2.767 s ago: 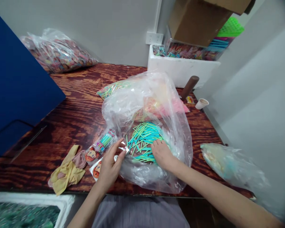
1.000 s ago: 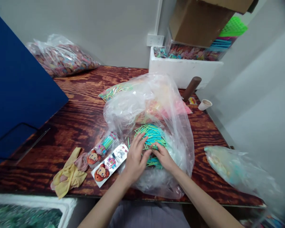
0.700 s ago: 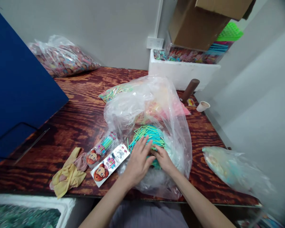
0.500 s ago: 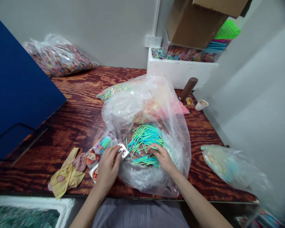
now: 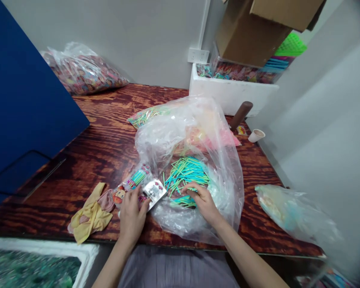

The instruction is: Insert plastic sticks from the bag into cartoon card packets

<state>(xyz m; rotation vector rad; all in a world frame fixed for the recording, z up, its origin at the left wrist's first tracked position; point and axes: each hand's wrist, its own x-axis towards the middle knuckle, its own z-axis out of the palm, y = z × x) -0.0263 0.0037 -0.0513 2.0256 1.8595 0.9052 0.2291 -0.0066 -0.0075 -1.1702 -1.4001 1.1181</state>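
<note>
Presently, the right hand (image 5: 199, 199) is gripping a bundle (image 5: 192, 189) over the bag (image 5: 226, 192); loose sticks (image 5: 187, 172) are remaining there; the left hand (image 5: 132, 216), fingers parted, is overlying a flat pouch (image 5: 156, 193); one packet (image 5: 138, 177) is lying filled.

Left grip (image 5: 133, 217): bare hand, slim fingers. Right grip (image 5: 201, 201): likewise bare, slim-fingered. Left forearm (image 5: 111, 260), right forearm (image 5: 244, 248): bare along visible length, slender, tapering toward wrist. Garment (image 5: 177, 268): muted greyish purple, soft cloth, fine lengthwise folds; blurred, exact cut hard to tell.
</note>
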